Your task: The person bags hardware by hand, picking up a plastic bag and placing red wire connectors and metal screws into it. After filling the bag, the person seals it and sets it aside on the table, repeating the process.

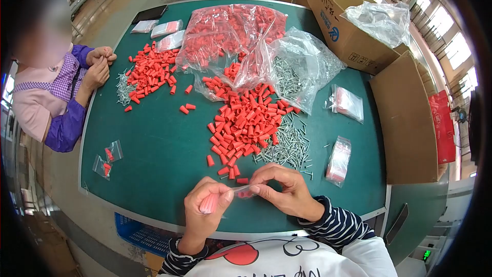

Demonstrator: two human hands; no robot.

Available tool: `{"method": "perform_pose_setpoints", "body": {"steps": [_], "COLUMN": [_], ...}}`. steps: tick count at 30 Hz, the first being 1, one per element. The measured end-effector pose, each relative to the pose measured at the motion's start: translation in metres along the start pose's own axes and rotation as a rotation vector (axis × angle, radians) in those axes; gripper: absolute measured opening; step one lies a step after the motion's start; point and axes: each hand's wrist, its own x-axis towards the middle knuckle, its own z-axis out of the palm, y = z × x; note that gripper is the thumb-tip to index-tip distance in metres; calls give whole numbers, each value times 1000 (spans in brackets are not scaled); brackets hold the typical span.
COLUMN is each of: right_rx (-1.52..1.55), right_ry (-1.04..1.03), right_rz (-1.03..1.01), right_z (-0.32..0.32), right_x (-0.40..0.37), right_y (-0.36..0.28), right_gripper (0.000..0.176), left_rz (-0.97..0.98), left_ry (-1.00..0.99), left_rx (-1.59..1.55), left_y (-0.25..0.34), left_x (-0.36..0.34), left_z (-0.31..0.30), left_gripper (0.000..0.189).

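Note:
Near the table's front edge, my left hand [202, 208] is closed around a stack of small zip bags [208, 203] with red edges. Between both hands stretches one small clear zip bag [240, 190], its edge pinched by the left fingers. My right hand [288, 189] pinches the other end of that bag with thumb and fingers. Red shows through the plastic by the right thumb. Just beyond my hands lies a pile of red tapered plastic caps [241, 128], with a heap of silver screws [287, 146] at its right side.
Behind the caps lies a large clear bag of red caps [220, 33] beside a bag of screws [302, 56]. Bundles of zip bags [338, 161] rest at right near cardboard boxes [410, 123]. Filled small bags [102, 167] lie at left. A co-worker's hands [97, 69] are at the left edge.

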Motion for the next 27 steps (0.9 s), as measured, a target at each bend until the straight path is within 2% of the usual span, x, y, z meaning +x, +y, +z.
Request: {"method": "perform_pose_setpoints", "body": {"steps": [5, 9, 11, 18, 21, 23, 25, 27], "right_rx": [-143, -233, -265, -164, -76, -107, -153, -205], "right_ry": [-3, -80, -113, -161, -217, -106, -68, -111], "right_rz": [-13, -95, -102, 24, -23, -3, 9, 17], "right_z": [-2, -1, 1, 22, 33, 34, 28, 15], "right_x": [4, 6, 5, 1, 8, 12, 9, 3], "right_y": [-9, -9, -13, -14, -17, -26, -26, -15], "right_gripper": [6, 6, 7, 7, 8, 9, 9, 10], "left_rz": [33, 161, 166, 86, 90, 92, 9, -97], "left_ry": [37, -30, -81, 11, 130, 319, 492, 668], "left_rx": [49, 200, 169, 245, 331, 477, 713, 640], "left_y": [0, 13, 10, 16, 26, 11, 5, 0], "left_x": [2, 6, 2, -18, -26, -37, -41, -47], "left_z": [4, 5, 1, -13, -27, -53, -78, -93], "left_gripper": [10, 23, 18, 18, 17, 12, 22, 28]}}
